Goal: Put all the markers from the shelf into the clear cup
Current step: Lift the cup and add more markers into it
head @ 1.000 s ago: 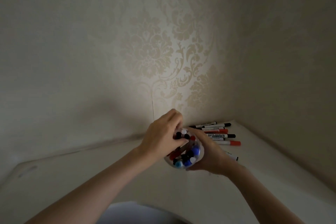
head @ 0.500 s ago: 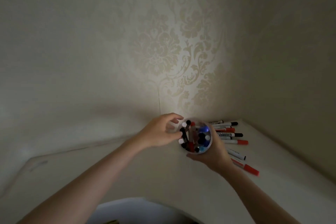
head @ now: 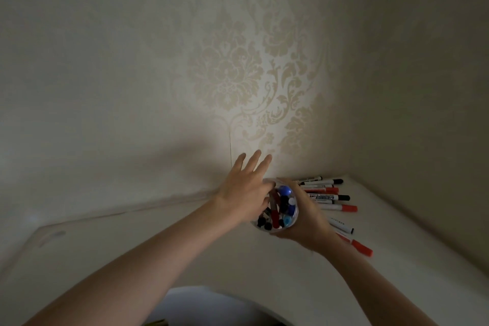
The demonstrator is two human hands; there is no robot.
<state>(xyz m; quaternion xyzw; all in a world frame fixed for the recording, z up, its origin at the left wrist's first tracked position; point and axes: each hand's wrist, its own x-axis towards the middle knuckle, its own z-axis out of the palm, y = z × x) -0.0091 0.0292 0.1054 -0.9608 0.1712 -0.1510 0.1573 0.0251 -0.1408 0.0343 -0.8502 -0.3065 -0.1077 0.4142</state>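
Clear plastic cup [head: 275,209]: round, see-through, tilted with its mouth toward the camera, held above the white shelf [head: 185,254]. Contents: a bundle of markers with black, red, blue and white ends, packed close.

Right hand [head: 308,219]: fingers curled round the cup's right and far side, gripping it.

Left hand [head: 244,188]: at the cup's left rim, fingers straight and spread, pointing far toward the wall, holding nothing; whether the thumb touches the cup cannot be told.

Loose markers [head: 326,194]: white barrels with black or red caps, lying flat on the shelf just right of and beyond the cup, some side by side in the far right corner; two more [head: 352,238] lie nearer, partly behind the right wrist.

Shelf: white, dim, bounded by pale damask-patterned wallpaper [head: 238,74] at the far side and a plain wall on the right.
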